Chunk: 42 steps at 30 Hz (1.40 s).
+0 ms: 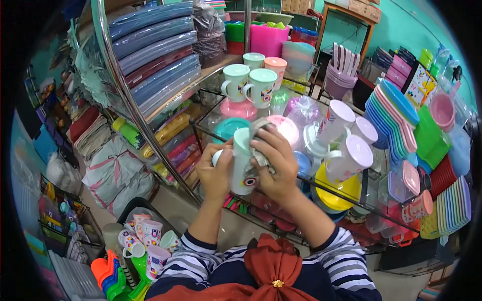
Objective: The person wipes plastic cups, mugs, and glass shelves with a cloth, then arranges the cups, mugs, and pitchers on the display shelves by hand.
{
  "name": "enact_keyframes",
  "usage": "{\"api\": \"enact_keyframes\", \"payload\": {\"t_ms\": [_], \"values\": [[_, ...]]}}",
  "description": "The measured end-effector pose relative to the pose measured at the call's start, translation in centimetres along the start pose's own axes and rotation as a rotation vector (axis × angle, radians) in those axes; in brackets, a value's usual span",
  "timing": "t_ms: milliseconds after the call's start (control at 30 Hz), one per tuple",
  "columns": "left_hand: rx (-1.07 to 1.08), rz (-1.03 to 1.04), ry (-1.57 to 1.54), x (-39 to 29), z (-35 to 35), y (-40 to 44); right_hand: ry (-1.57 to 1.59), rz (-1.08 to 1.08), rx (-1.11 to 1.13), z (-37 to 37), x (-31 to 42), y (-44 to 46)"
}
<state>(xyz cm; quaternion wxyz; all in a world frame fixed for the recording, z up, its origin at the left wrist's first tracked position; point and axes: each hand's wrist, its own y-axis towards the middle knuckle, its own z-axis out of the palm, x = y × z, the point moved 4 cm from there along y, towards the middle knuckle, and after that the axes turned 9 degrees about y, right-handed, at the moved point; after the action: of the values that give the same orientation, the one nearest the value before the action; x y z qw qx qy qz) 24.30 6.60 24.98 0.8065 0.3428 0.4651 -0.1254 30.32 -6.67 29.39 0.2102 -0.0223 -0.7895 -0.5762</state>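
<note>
A pale green lidded mug (242,170) with a printed pattern is held upright in front of the wire rack. Closed around its handle side is my left hand (216,170). My right hand (277,163) grips a grey cloth (260,145) and presses it against the mug's upper right side. Just behind, two similar green mugs (262,88) stand on the rack beside a peach mug (275,67). White and lilac lidded mugs (349,158) stand to the right of my right hand.
The wire rack (321,185) has a metal edge below my hands. Stacked wrapped packs (155,55) fill the left shelf behind a chrome post (133,105). More patterned mugs (149,232) sit in a dark container at lower left. Colourful stacked trays (391,115) stand at right.
</note>
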Motion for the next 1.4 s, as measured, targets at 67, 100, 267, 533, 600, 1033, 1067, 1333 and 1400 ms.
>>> {"api": "enact_keyframes", "payload": {"t_ms": [67, 100, 267, 533, 600, 1033, 1067, 1333, 1400], "values": [[-0.086, -0.012, -0.017, 0.6, 0.0, -0.1, -0.083, -0.067, -0.134, 1.6, -0.1, -1.2], [-0.169, -0.033, -0.021, 1.2, -0.4, -0.1, -0.121, -0.092, -0.092, 2.8, -0.1, -2.0], [-0.247, -0.054, -0.216, 0.9, -2.9, 2.3, 0.078, 0.147, 0.090, 5.8, -1.6, -8.0], [-0.237, -0.021, -0.457, 0.2, 0.4, 1.1, 0.871, 0.801, -0.238, 3.1, -6.4, -5.0], [-0.301, 0.114, -0.428, -0.1, 1.2, 1.5, 1.177, 0.983, -0.391, 3.2, -6.4, -6.5], [-0.535, 0.499, 0.569, 10.4, -1.7, 13.1, 0.824, 0.946, -0.133, -3.4, -4.3, -10.7], [-0.532, 0.503, 0.563, 10.3, -1.7, 13.2, 0.770, 0.925, -0.115, -3.9, -4.2, -10.7], [-0.493, 0.105, 0.331, 11.1, -2.4, 14.0, 0.773, 0.905, -0.051, -5.1, -2.5, -10.7], [-0.527, 0.209, 0.393, 10.5, -2.5, 13.5, 0.749, 0.877, -0.040, -6.1, -1.7, -10.5]]}}
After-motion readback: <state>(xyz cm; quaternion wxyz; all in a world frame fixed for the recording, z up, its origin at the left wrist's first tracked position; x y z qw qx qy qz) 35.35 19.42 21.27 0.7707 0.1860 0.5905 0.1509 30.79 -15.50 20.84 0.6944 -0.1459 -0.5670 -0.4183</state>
